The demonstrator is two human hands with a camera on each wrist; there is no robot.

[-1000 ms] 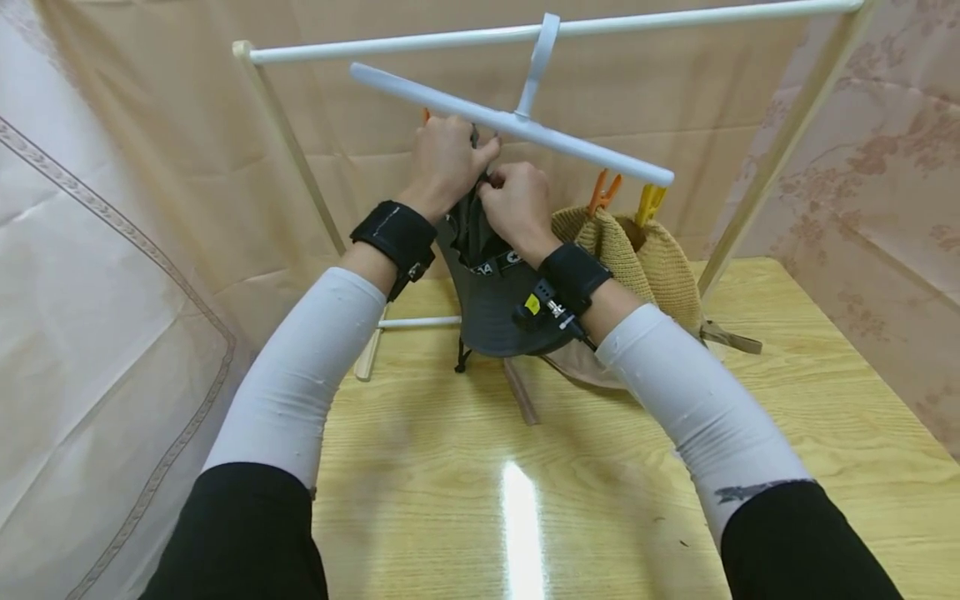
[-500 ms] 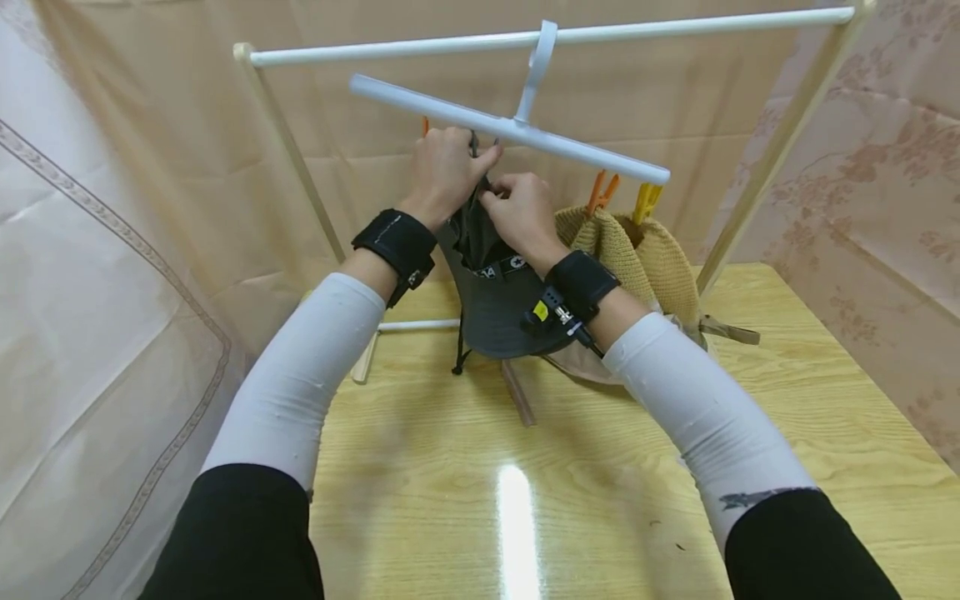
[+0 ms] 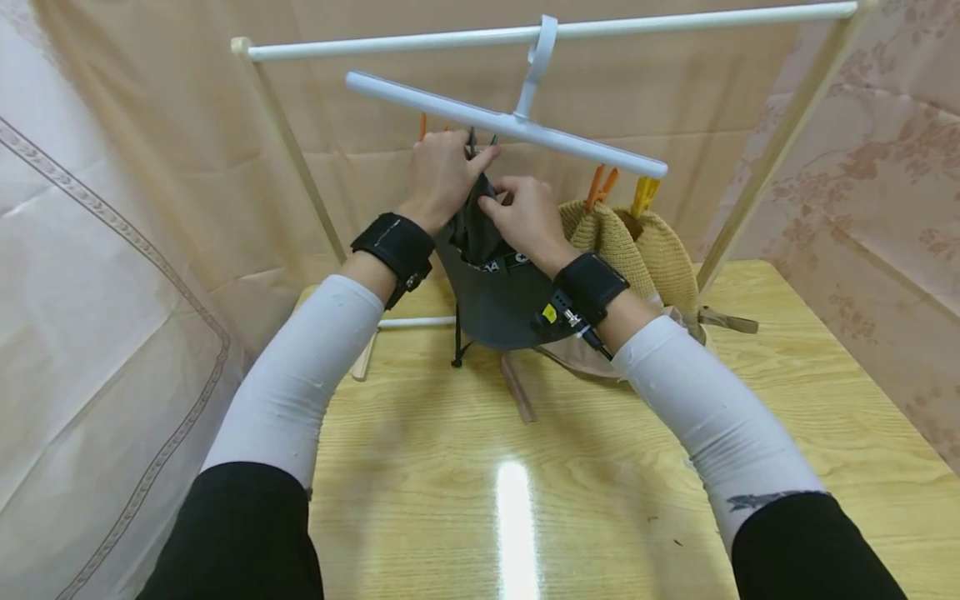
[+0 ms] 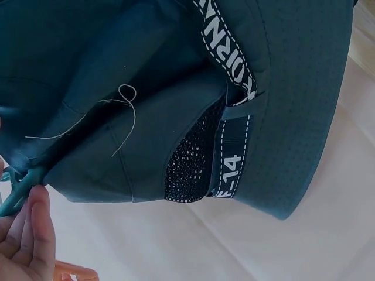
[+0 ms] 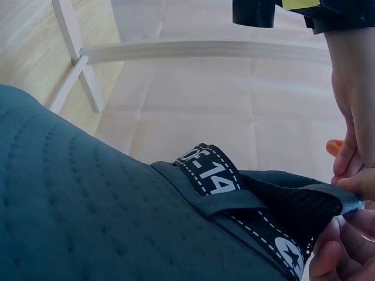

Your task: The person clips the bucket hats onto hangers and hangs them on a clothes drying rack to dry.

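Note:
A dark grey-green sun hat [image 3: 498, 308] with a quilted brim and a lettered band [image 5: 208, 175] hangs crown up below the white hanger [image 3: 450, 108]. My left hand [image 3: 442, 175] grips a green clothespin [image 4: 26, 187] at the hat's crown; its prongs show above my thumb in the head view. My right hand [image 3: 528, 212] pinches the crown fabric just to the right and below. In the right wrist view, fingers [image 5: 331, 254] and thumb hold a fold beside dark mesh [image 5: 293, 211]. The clothespin's grip on the hat is partly hidden.
The hanger hooks over a white rail [image 3: 390, 42] and tilts down to the right. A tan knitted hat [image 3: 663, 254] hangs from orange [image 3: 600, 187] and yellow clothespins [image 3: 645, 196]. More orange shows behind my left hand. Below is a wooden table [image 3: 420, 467].
My right hand has shifted slightly right and down, still pinching the hat's crown. My left hand stays nearly in place, and more of the green clothespin shows above it.

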